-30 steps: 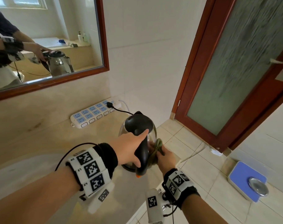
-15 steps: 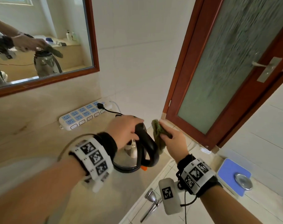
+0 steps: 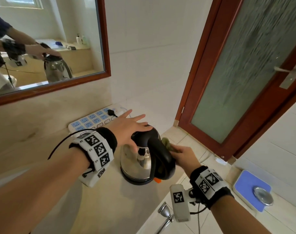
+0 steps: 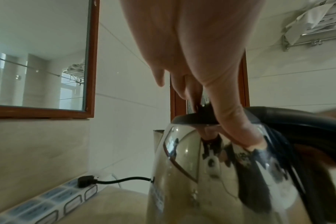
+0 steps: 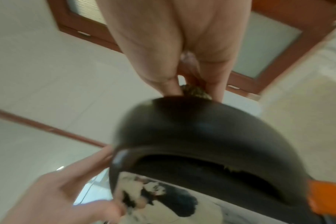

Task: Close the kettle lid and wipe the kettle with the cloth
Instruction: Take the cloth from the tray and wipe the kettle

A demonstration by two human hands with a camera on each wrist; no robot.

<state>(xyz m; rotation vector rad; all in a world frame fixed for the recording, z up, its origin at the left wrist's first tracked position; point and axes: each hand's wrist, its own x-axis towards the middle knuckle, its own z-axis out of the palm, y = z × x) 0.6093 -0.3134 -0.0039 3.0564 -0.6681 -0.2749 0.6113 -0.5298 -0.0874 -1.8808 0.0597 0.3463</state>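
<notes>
The steel kettle [image 3: 135,166] stands upright on the counter, its black lid [image 3: 143,132] down. My left hand [image 3: 127,127] lies flat on the lid with straight fingers. Its thumb [image 4: 238,121] reaches down onto the shiny body [image 4: 192,174]. My right hand [image 3: 184,156] grips a green cloth [image 3: 168,144] and holds it against the right side of the black handle [image 3: 162,156]. In the right wrist view the cloth [image 5: 196,91] peeks out between the fingers just above the handle [image 5: 201,136], and my left hand [image 5: 58,197] shows at the lower left.
A white power strip [image 3: 93,119] with the kettle's black plug [image 3: 111,112] lies along the wall behind. A mirror [image 3: 42,48] hangs above, a wooden door [image 3: 245,73] stands to the right, and a blue scale [image 3: 252,190] sits on the floor. The counter edge [image 3: 160,191] runs just right of the kettle.
The kettle went from tilted in my left hand to standing upright. My left hand let go of the handle and now lies flat on the lid. The cloth hand dropped beside the handle.
</notes>
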